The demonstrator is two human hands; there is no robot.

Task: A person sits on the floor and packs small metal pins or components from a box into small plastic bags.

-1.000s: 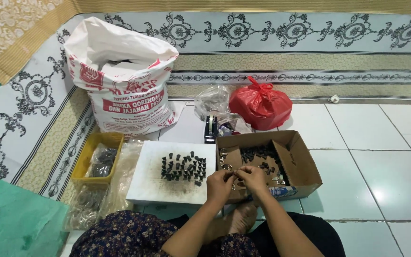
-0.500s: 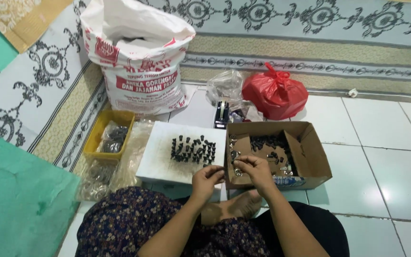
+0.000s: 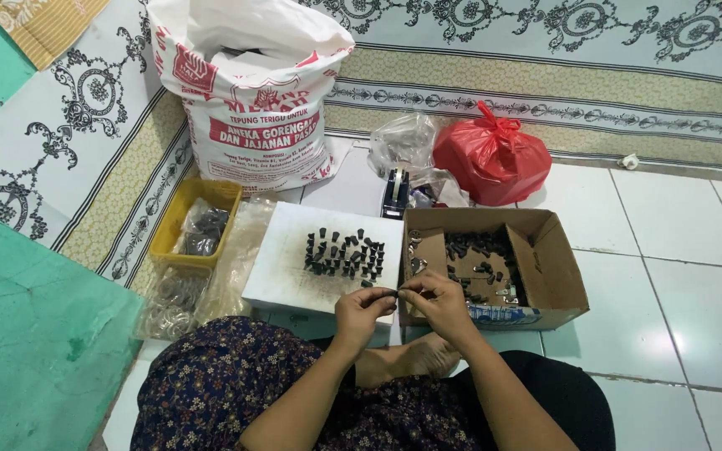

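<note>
Evidently mid-assembly, the left hand [image 3: 363,307] and right hand [image 3: 438,298] pinch a small black cap [image 3: 389,293] between them at lower centre, beside the cardboard box [image 3: 557,276]; standing it on the white board [image 3: 282,276] seems next.

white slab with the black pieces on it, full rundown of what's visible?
The white slab is a flat, roughly rectangular block, foam-like by its look, with grey smudges across its top. It lies level on the tiled floor in front of the seated person, between a clear plastic sheet on its left and the cardboard box on its right. A cluster of small black pieces stands upright on its right half. The left hand hovers over its near right corner; contact cannot be told.
</note>
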